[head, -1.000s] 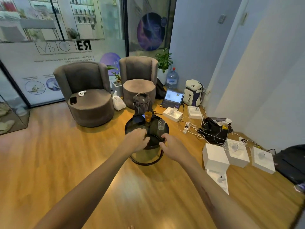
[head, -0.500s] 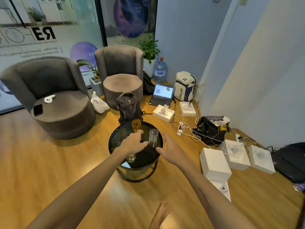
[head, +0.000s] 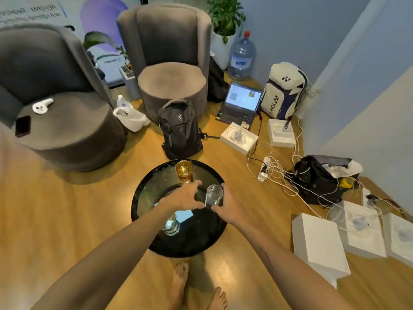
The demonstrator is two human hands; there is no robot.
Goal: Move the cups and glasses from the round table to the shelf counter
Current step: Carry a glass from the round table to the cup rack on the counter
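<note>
The clear glass [head: 214, 195] stands upright on the black round table [head: 143, 198], toward its right side, and I have both hands right at it. My right hand [head: 230, 206] is against its right flank, fingers curved toward the wall but, as far as I can see, not yet wrapped round. My left hand [head: 183, 195] sits just left of it, fingers half curled and holding nothing; whether its tips touch the glass I cannot tell, since the rim blurs into the dark top.

I judge this glass light, rigid, smooth and breakable, so I want to take it around the middle of the wall, thumb opposite fingers, and lift straight up. The tabletop looks glossy, so a nudge could slide it.

Behind it, at the far edge, stands the amber glass [head: 184, 171], which seems to hold some liquid and should stay level. A third glass [head: 171, 224] sits near the front, partly under my left forearm. The shelf counter is not in view.
</note>
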